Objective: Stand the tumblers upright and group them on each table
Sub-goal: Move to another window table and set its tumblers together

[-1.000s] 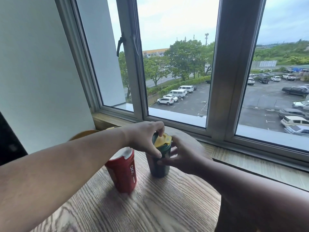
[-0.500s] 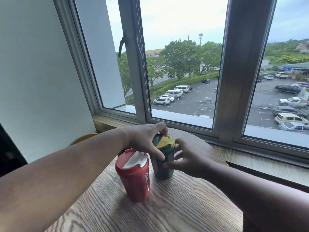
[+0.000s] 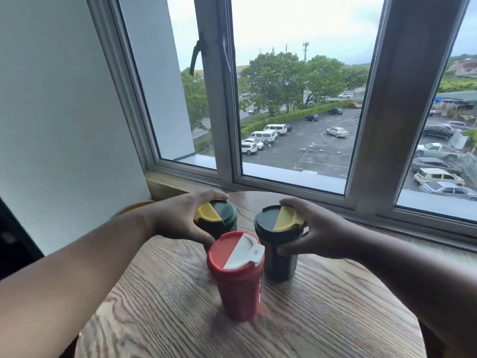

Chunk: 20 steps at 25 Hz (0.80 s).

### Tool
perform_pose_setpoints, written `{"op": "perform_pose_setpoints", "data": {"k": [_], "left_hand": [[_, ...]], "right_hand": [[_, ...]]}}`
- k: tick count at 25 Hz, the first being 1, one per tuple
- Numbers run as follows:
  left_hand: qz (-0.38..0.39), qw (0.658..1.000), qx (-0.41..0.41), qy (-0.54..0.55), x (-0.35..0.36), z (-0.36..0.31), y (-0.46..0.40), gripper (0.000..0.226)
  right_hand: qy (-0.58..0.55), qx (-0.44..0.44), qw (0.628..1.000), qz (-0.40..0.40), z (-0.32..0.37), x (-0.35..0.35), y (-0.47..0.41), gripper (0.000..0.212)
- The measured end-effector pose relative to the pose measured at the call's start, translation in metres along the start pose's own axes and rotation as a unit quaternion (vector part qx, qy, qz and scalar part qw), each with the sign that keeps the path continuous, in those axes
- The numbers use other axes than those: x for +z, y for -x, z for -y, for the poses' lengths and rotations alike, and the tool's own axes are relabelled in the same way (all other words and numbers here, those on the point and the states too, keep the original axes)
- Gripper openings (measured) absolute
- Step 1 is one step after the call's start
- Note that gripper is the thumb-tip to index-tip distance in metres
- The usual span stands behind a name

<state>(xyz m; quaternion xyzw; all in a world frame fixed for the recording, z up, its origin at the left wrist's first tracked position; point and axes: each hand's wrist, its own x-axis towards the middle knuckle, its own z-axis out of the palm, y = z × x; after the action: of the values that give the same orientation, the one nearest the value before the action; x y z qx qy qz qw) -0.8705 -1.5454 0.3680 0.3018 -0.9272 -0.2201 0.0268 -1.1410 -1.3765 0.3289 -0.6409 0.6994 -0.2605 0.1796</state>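
Note:
Three tumblers stand upright on a round wooden table. A red tumbler with a red and white lid is nearest me, untouched. Behind it to the left is a dark green tumbler with a yellow and green lid, and my left hand grips it around the top. To the right stands a second dark green tumbler with the same kind of lid. My right hand grips that one by its upper body and lid edge.
A window with a grey frame and a wooden sill runs just behind the table. A white wall is at the left. A curved yellow-brown edge shows behind my left wrist.
Both hands were on one green tumbler. Now each hand grips its own green tumbler, a second one having come into view. The camera has moved closer and tilted down.

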Motion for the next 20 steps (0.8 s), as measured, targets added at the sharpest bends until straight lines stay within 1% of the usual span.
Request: {"op": "perform_pose_setpoints", "data": {"k": [4, 10, 14, 17, 19, 20], "left_hand": [[-0.042, 0.997, 0.021, 0.058, 0.007, 0.004, -0.008, 0.103], [-0.044, 0.997, 0.029, 0.058, 0.009, 0.0, -0.016, 0.102], [-0.037, 0.996, 0.037, 0.068, 0.01, 0.005, -0.016, 0.103], [-0.015, 0.996, 0.022, 0.089, 0.01, 0.007, -0.014, 0.1], [-0.04, 0.995, -0.002, 0.094, 0.012, 0.009, -0.014, 0.097], [-0.055, 0.994, -0.011, 0.093, 0.013, 0.011, -0.015, 0.097]], "right_hand": [[-0.025, -0.012, 0.999, -0.023, 0.002, 0.004, -0.004, 0.11], [-0.068, -0.03, 0.997, -0.023, 0.004, 0.009, -0.015, 0.096], [-0.099, -0.028, 0.995, -0.012, 0.0, 0.009, -0.016, 0.095], [-0.147, -0.023, 0.989, 0.008, 0.001, 0.008, -0.016, 0.09], [-0.176, -0.012, 0.984, -0.005, 0.001, 0.01, -0.015, 0.093], [-0.188, -0.003, 0.982, -0.015, 0.001, 0.012, -0.015, 0.09]]}}
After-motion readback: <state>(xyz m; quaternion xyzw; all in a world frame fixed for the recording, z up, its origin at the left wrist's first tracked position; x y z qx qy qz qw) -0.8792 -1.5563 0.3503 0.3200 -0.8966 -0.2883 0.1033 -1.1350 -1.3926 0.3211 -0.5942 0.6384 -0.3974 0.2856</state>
